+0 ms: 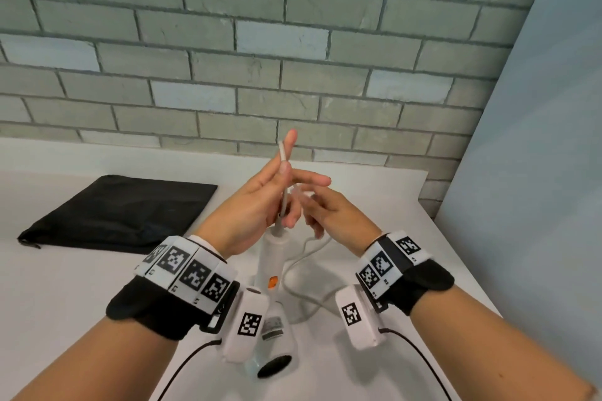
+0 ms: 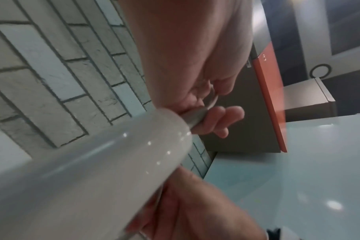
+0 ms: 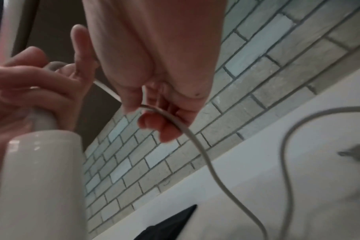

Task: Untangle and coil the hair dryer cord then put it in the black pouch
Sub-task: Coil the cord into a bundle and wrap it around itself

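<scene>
The white hair dryer [image 1: 272, 270] lies on the table, handle pointing away and nozzle toward me. Its grey-white cord [image 1: 284, 198] rises from the handle's end. My left hand [image 1: 280, 185] holds that stretch upright between thumb and fingers, index finger straight along it. Just to the right, my right hand [image 1: 311, 205] pinches the cord [image 3: 195, 138] with curled fingers [image 3: 160, 125]. From there the cord drops in a loose loop [image 1: 293, 270] onto the table. The black pouch [image 1: 120, 212] lies flat at the left. In the left wrist view the dryer handle [image 2: 93, 162] fills the foreground.
The white table [image 1: 65, 286] meets a grey brick wall [image 1: 293, 58] at the back and a pale wall [image 1: 537, 172] on the right. A blurred grey shape [image 3: 351, 153] on the table by the cord loop looks like the plug.
</scene>
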`<action>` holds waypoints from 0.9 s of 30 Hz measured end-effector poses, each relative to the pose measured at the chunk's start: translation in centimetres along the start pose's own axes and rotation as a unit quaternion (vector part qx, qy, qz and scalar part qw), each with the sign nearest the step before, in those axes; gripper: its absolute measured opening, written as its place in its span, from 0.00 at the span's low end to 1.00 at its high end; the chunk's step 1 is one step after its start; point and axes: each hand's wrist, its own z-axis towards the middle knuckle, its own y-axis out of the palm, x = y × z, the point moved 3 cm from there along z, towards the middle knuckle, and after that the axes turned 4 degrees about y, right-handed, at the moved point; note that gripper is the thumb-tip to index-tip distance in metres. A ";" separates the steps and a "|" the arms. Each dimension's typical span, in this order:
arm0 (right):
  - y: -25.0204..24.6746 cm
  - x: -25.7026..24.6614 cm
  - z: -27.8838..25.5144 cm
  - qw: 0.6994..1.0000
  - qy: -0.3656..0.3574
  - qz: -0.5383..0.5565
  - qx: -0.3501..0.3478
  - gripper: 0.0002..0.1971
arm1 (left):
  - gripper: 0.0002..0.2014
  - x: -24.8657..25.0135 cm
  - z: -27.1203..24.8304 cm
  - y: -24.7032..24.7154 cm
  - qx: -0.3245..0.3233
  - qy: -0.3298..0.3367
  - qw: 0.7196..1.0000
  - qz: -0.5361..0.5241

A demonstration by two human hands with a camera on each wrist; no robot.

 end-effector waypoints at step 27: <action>-2.2 1.5 -4.4 0.931 -0.064 -0.353 -0.069 0.14 | 0.25 1.6 1.2 -3.2 0.158 0.117 0.980 0.041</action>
